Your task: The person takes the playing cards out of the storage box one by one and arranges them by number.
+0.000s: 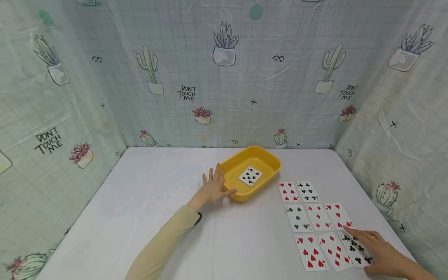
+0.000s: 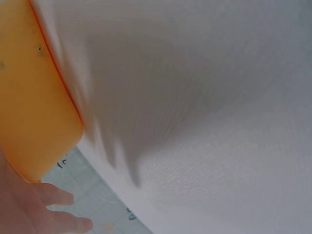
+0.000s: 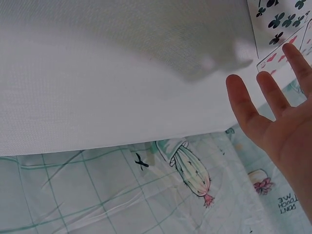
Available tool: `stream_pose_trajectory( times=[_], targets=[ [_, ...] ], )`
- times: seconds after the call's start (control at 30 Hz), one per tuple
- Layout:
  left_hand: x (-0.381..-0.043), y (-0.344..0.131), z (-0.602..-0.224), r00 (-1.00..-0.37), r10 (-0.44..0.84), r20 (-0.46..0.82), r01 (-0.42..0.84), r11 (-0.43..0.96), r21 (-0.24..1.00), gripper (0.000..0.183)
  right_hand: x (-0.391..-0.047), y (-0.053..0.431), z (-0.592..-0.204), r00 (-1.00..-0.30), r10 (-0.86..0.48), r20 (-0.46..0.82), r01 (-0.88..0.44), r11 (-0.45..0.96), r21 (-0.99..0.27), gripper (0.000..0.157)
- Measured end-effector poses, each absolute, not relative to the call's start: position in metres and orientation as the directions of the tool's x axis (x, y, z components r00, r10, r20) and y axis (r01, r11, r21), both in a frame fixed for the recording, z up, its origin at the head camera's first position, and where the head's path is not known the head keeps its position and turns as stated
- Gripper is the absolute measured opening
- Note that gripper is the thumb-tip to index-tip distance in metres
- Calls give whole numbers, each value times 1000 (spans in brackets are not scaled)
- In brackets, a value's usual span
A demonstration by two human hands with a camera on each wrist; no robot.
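Observation:
A yellow tray [image 1: 269, 165] stands at the back of the white table, with a spades card [image 1: 250, 176] face up inside. My left hand [image 1: 212, 190] is at the tray's left side, fingers spread and thumb by the near rim; firm contact cannot be made out. At the right, my right hand [image 1: 383, 252] reaches over the seven of clubs [image 1: 357, 251] with fingers extended. Its index fingertip is by the lower edge of the five of hearts [image 1: 336, 214], its thumb near the clubs card's lower corner. In the right wrist view, the fingers [image 3: 239, 95] look straight and separate.
Face-up cards lie in rows: hearts [image 1: 289, 192] and clubs [image 1: 308, 191] sixes at the back, spades [image 1: 298, 218] and diamonds [image 1: 318, 217] fives mid-row, hearts [image 1: 311, 252] and diamonds [image 1: 335, 251] sevens in front. A cactus-print sheet [image 1: 252, 77] hangs around the table.

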State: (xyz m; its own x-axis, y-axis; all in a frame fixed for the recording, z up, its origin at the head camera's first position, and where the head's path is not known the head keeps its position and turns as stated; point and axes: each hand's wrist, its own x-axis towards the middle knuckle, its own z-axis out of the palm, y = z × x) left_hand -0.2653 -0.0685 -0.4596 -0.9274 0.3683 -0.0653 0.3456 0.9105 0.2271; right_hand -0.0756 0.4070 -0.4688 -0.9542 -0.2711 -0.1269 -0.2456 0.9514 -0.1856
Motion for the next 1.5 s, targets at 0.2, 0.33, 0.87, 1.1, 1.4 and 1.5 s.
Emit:
stream_pose_trajectory(
  times=[0.2,0.33,0.87,1.1,1.4,1.5],
  targets=[
    [-265,-69,-459,-928,369,-61,346,910,230,102,-77,408,-469,-954,-276,-119,-250,948,-199,97],
    [-265,-71,-459,-923,382,-53,360,902,237,106,-80,412,-468,-942,-336,9,-331,921,-203,98],
    [-262,-67,-461,-925,372,-80,349,913,211,101,-153,365,-407,-768,-553,324,-600,797,-63,83],
    [-262,-67,-461,-927,368,-71,349,917,194,101,-182,334,-395,-776,-569,272,-609,788,-89,72],
    [-264,-68,-458,-928,367,-67,348,917,197,101,-216,300,-392,-841,-515,167,-539,823,-181,63],
    [-265,-68,-457,-928,366,-70,347,917,199,101,-227,289,-393,-846,-510,155,-533,823,-198,64]
  ],
)
